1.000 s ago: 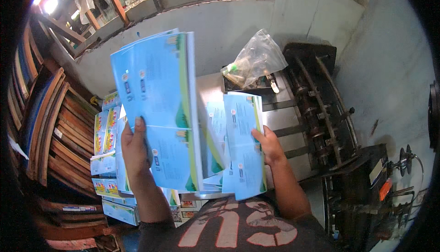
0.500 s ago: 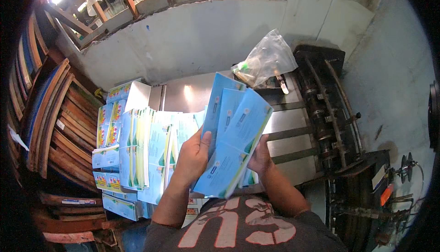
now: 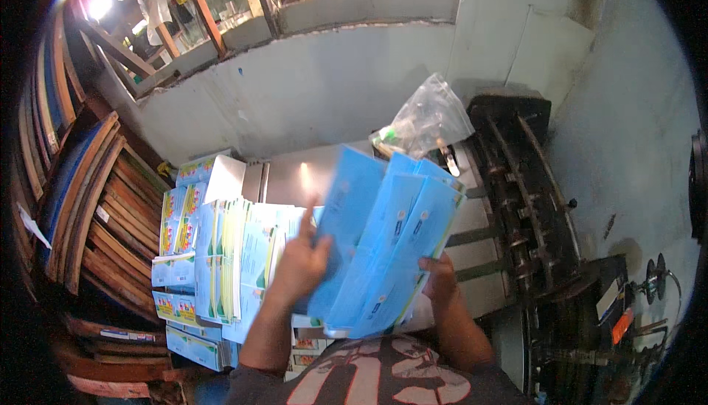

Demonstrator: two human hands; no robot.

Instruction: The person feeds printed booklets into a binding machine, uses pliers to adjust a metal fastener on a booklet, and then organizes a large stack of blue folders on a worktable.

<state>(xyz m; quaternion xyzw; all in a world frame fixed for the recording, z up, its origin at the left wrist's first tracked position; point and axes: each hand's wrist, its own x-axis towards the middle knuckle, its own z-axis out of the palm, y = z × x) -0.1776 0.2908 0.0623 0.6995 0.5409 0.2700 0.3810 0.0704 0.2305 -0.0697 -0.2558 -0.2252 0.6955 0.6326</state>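
My right hand [image 3: 441, 278] grips the right edge of several light-blue printed sheets [image 3: 398, 246], with the thumb on top. They are fanned above the metal table and tilted, the leftmost one smeared by motion. My left hand [image 3: 299, 266] is just left of that sheet, its index finger pointing up and its thumb apart from it. It appears to hold nothing. Left of my left hand, stacks of similar blue printed sheets [image 3: 254, 246] with green and yellow edges lie on the table.
The metal table [image 3: 291, 173] runs under the stacks. A clear plastic bag [image 3: 435, 114] sits at its back. Dark rollers of a machine [image 3: 516, 206] line the right side. Wood-framed panels [image 3: 118, 221] are stacked on the left, and a pale wall [image 3: 310, 84] stands behind.
My left hand has let go of the sheets and moved slightly left, its index finger now raised. The sheets have shifted right and spread wider in my right hand. The view has tilted upward.
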